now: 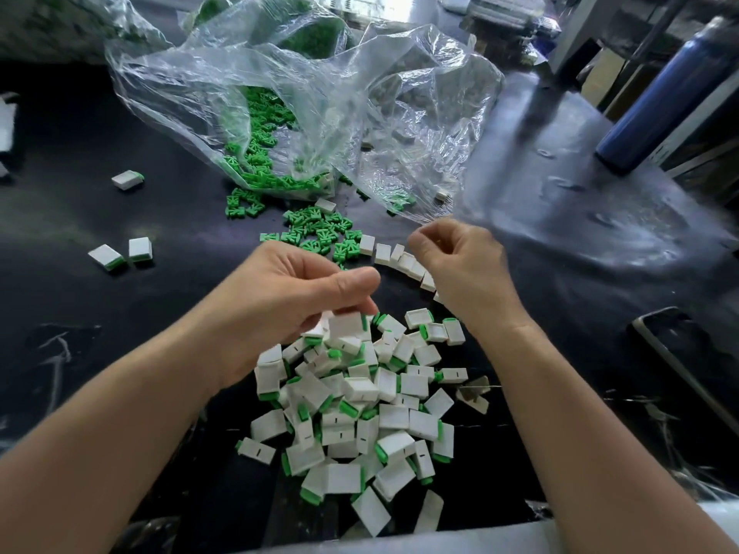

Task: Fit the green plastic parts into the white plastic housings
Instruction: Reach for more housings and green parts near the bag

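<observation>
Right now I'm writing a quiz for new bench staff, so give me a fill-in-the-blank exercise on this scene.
1. Loose parts spill from a clear plastic ____.
2. The left hand grips a housing over a pile of pieces coloured white and ____.
3. The bottle at far right is ____.

Missing words: bag; green; blue.
</observation>
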{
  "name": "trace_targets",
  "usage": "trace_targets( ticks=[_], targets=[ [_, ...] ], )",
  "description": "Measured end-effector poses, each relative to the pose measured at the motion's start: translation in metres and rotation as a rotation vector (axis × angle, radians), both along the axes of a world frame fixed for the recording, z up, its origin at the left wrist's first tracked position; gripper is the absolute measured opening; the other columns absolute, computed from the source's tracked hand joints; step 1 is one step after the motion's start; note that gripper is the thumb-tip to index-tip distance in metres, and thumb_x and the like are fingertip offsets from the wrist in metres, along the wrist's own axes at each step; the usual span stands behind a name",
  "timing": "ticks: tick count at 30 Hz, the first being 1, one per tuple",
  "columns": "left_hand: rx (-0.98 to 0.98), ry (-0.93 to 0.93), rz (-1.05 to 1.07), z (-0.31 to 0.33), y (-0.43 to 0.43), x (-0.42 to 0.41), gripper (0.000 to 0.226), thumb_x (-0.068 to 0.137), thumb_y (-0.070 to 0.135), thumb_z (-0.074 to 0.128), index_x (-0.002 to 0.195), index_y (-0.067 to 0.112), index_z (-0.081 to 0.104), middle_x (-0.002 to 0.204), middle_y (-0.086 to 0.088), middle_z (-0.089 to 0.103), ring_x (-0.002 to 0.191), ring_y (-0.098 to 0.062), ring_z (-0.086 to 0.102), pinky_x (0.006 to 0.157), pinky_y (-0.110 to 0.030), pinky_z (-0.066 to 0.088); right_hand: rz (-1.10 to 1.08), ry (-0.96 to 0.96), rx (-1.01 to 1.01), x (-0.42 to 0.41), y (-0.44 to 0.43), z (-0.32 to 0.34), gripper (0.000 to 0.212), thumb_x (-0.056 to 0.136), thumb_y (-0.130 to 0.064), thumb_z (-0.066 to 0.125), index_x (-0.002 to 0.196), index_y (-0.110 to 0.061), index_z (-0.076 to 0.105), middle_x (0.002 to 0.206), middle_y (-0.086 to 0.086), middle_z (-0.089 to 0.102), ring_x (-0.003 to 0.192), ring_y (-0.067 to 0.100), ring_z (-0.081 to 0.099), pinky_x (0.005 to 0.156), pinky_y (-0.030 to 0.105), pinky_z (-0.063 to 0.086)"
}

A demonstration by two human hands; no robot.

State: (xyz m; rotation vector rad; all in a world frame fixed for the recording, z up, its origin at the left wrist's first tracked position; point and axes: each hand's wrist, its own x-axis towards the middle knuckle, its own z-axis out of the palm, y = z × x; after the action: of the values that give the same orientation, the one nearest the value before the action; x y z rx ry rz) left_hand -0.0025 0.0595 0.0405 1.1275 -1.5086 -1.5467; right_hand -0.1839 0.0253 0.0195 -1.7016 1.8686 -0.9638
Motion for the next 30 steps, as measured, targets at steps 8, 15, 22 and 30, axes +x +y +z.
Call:
trace_targets(
  ticks=[8, 15, 22, 30],
  targets=[
    [0.023, -0.008, 0.036, -0.001, -0.002, -0.003, 0.039, 0.054, 0.046, 0.063, 0.067, 0.01, 0.074, 0.043, -0.003, 0.054, 0.036, -0.005, 0.03, 0.035, -0.012, 0.025, 0.079, 0.382, -0.006, 0.01, -0.008, -0.018, 0.041, 0.089, -0.028, 0.059, 0.129, -0.02, 0.053, 0.132, 0.001, 0.051, 0.124, 0.019, 0.037, 0.102, 0.032, 0.025],
    [0.054, -0.031, 0.185, -0.004, -0.004, -0.004, 0.019, 0.066, 0.029, 0.069, 0.067, 0.01, 0.073, 0.049, -0.002, 0.059, 0.037, -0.005, 0.035, 0.035, -0.013, 0.026, 0.094, 0.302, -0.121, 0.012, -0.008, -0.02, 0.03, 0.084, -0.013, 0.064, 0.114, -0.015, 0.064, 0.111, 0.001, 0.066, 0.108, 0.02, 0.055, 0.103, 0.035, 0.034],
    [0.076, 0.08, 0.407, -0.012, -0.012, -0.002, 0.01, 0.077, 0.013, 0.067, 0.085, 0.019, 0.066, 0.078, -0.004, 0.07, 0.053, -0.004, 0.062, 0.045, -0.015, 0.048, 0.166, -0.072, -0.265, 0.026, 0.009, -0.001, 0.032, 0.074, -0.011, 0.075, 0.103, -0.011, 0.062, 0.087, -0.014, 0.057, 0.081, -0.002, 0.054, 0.075, 0.001, 0.037],
    [0.052, 0.101, 0.393, -0.012, -0.009, -0.006, 0.018, 0.069, 0.013, 0.069, 0.087, 0.011, 0.066, 0.067, -0.001, 0.07, 0.056, -0.008, 0.065, 0.053, -0.017, 0.053, 0.416, 0.075, -0.299, 0.044, 0.028, 0.001, 0.028, 0.074, -0.001, 0.069, 0.101, -0.003, 0.061, 0.095, 0.006, 0.066, 0.088, 0.021, 0.06, 0.077, 0.029, 0.044]
  ],
)
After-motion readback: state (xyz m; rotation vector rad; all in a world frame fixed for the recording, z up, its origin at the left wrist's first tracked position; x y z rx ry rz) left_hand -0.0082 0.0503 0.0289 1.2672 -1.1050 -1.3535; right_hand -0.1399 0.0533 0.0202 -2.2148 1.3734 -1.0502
